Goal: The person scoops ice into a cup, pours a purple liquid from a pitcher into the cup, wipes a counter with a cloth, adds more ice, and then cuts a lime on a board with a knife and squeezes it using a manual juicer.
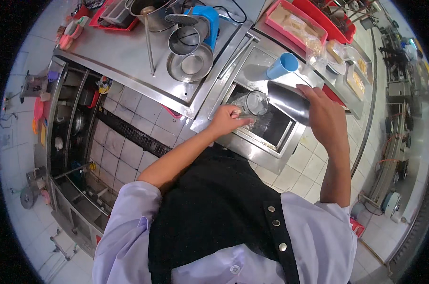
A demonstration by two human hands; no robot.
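My left hand (225, 120) grips a clear glass mug (256, 103) by its side, tilted with its mouth towards the right. What looks like ice sits inside the mug. My right hand (324, 112) holds a shiny metal scoop (289, 102), whose lip is right by the mug's rim. Both are above an open stainless-steel bin (283, 143) sunk into the counter; wet, clear pieces show in its dark interior. Just behind, a light blue plastic cup (282, 66) stands on the steel surface. The scoop's handle is mostly hidden by my right hand.
On the steel counter (111, 53) to the left are a large metal pot (157, 19), a steel bowl (205, 69) and a blue appliance (211, 26). A pink tray (271, 16) with bagged food lies back right. Low steel shelving (84, 83) stands left, over a tiled floor (129, 156).
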